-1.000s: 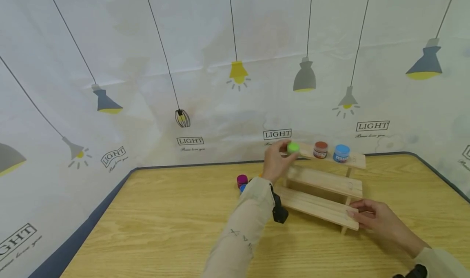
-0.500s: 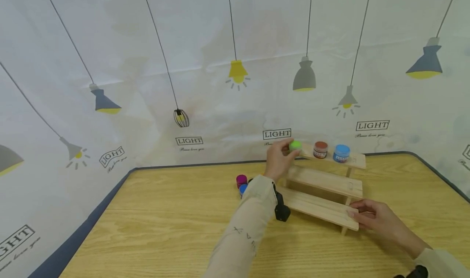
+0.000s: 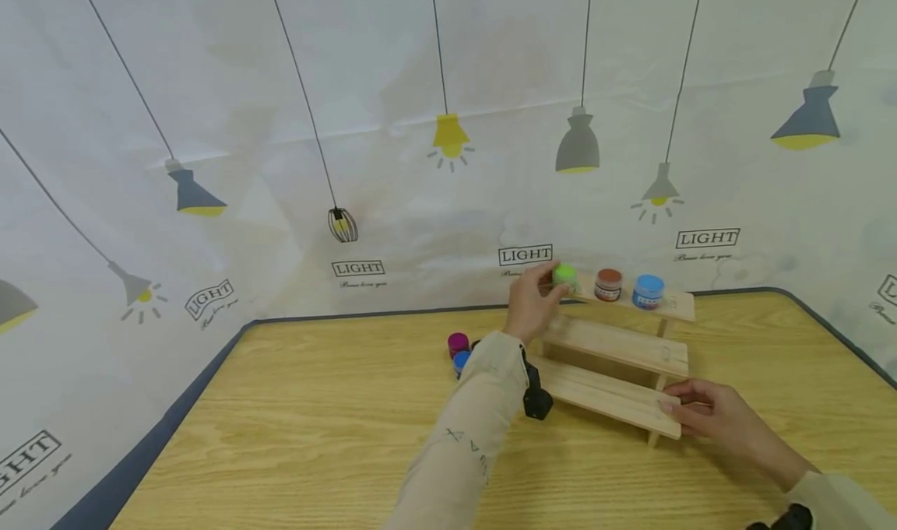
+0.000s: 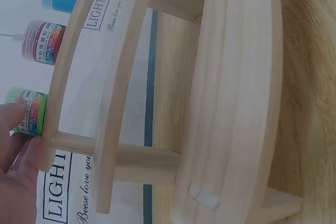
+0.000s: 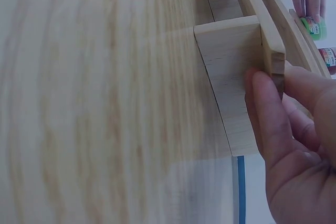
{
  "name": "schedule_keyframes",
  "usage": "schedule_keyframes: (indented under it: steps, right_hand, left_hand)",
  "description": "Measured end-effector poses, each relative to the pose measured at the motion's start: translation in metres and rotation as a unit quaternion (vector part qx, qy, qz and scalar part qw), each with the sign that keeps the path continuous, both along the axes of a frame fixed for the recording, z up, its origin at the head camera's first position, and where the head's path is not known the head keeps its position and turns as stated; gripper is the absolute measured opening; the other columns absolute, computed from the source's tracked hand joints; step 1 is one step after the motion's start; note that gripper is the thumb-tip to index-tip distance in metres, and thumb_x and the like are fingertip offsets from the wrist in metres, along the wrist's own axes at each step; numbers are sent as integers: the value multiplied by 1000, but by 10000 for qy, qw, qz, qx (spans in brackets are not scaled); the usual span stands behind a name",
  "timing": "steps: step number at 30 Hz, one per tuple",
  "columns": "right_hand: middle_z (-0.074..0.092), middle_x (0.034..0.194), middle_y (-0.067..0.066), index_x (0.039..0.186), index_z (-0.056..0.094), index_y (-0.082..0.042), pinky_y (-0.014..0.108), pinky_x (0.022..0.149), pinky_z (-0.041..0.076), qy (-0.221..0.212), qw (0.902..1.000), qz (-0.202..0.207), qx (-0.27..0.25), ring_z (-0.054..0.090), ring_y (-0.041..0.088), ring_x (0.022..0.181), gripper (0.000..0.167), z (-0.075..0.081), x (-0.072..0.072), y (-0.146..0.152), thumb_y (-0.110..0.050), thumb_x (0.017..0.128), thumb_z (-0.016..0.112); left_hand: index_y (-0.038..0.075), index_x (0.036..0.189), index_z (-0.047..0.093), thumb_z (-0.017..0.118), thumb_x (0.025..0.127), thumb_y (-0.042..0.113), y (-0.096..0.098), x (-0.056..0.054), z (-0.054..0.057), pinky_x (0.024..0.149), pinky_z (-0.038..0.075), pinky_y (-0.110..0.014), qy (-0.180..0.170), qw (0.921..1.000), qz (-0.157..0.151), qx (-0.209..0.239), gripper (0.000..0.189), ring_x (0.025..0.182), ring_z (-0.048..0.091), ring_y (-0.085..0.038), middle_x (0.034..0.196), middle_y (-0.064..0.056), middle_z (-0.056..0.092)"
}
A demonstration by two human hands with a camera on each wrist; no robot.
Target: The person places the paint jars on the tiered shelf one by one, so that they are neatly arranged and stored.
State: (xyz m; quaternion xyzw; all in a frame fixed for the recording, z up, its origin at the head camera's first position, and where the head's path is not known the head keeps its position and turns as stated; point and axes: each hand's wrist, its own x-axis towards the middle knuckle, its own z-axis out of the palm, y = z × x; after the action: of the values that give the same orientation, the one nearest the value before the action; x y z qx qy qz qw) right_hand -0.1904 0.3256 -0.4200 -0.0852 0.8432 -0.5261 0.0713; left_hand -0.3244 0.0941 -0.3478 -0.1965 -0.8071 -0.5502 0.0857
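A three-step wooden display rack [image 3: 617, 341] stands toward the table's right side. On its top step my left hand [image 3: 530, 304] pinches a paint jar with a green lid [image 3: 564, 273] between thumb and fingers, near the step's left end. The left wrist view shows this green jar [image 4: 32, 114] upright against the top board. To its right stand a red-brown paint jar [image 3: 608, 284] and a blue paint jar [image 3: 648, 291], apart from each other. My right hand [image 3: 722, 419] grips the right end of the lowest step, thumb above and fingers beneath, as the right wrist view confirms.
Left of the rack, a purple-lidded jar [image 3: 459, 344] and a blue-lidded jar [image 3: 461, 363] sit on the wood-grain table [image 3: 336, 421]. My left sleeve partly covers that group. A white wall sheet [image 3: 392, 164] with printed lamps rises behind the table.
My left hand has shifted the green jar slightly right along the top step, closer to the red-brown jar. My right hand keeps its grip on the lowest step.
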Motion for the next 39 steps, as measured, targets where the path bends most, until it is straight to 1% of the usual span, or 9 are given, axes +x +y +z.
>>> schedule_keyframes:
  steps: [10, 16, 22, 27, 30, 33, 35, 39]
  right_hand:
    - [56, 98, 17, 115, 41, 21, 31, 65, 52, -11, 9999, 105, -67, 59, 6, 79, 44, 1, -2, -2, -16, 92, 49]
    - [55, 98, 17, 115, 41, 20, 31, 65, 52, 6, 9999, 134, -71, 59, 6, 80, 44, 3, -2, -2, -16, 92, 49]
    - [55, 97, 16, 114, 41, 20, 30, 64, 52, 55, 9999, 81, -28, 59, 5, 79, 43, 2, -2, -3, -16, 92, 49]
    - [55, 97, 16, 114, 43, 19, 30, 64, 52, 95, 10000, -5, 18, 59, 5, 79, 42, 0, -1, -2, -16, 92, 49]
    - [55, 97, 16, 114, 43, 19, 30, 63, 52, 137, 9999, -19, 31, 59, 4, 79, 42, -1, -1, -1, -16, 92, 50]
    - [55, 97, 17, 114, 43, 19, 30, 63, 52, 154, 9999, -13, 19, 59, 4, 79, 42, -1, -1, 0, -16, 92, 49]
    - [55, 97, 17, 114, 42, 20, 30, 64, 52, 150, 9999, 26, -12, 59, 5, 79, 42, -1, -1, 0, -16, 92, 49]
    - [55, 98, 18, 114, 41, 20, 31, 64, 52, 123, 9999, 56, -49, 59, 4, 80, 43, -1, 0, 1, -15, 92, 49]
  left_hand:
    - [7, 125, 50, 58, 85, 6, 0, -2, 5, 77, 44, -14, -80, 9995, -48, -315, 41, 99, 57, -15, 115, -8, 56]
    - [6, 127, 48, 56, 86, 4, 1, -1, 9, 78, 43, -14, -3, 9989, -129, -441, 42, 103, 55, -16, 118, -9, 55]
    - [4, 129, 45, 54, 87, 2, 1, -1, 10, 79, 42, -13, 39, 9985, -231, -496, 43, 103, 54, -14, 119, -10, 54]
    - [10, 131, 43, 55, 87, 6, -1, 0, 9, 79, 44, -17, 16, 9982, -240, -542, 46, 106, 52, -18, 123, -9, 51]
    - [14, 131, 45, 58, 87, 11, -6, 0, 9, 80, 45, -23, 120, 9982, -229, -547, 46, 109, 49, -21, 123, -9, 49]
    - [14, 128, 47, 59, 86, 18, -13, 0, 8, 83, 43, -28, 326, 9976, -212, -578, 44, 108, 48, -21, 119, -10, 51]
    - [13, 127, 49, 59, 86, 20, -19, 1, 7, 84, 42, -28, 467, 9969, -165, -612, 42, 105, 48, -20, 116, -10, 52]
    - [11, 122, 53, 58, 87, 19, -31, 3, 6, 81, 42, -26, 709, 9955, -31, -628, 37, 98, 50, -17, 109, -8, 55]
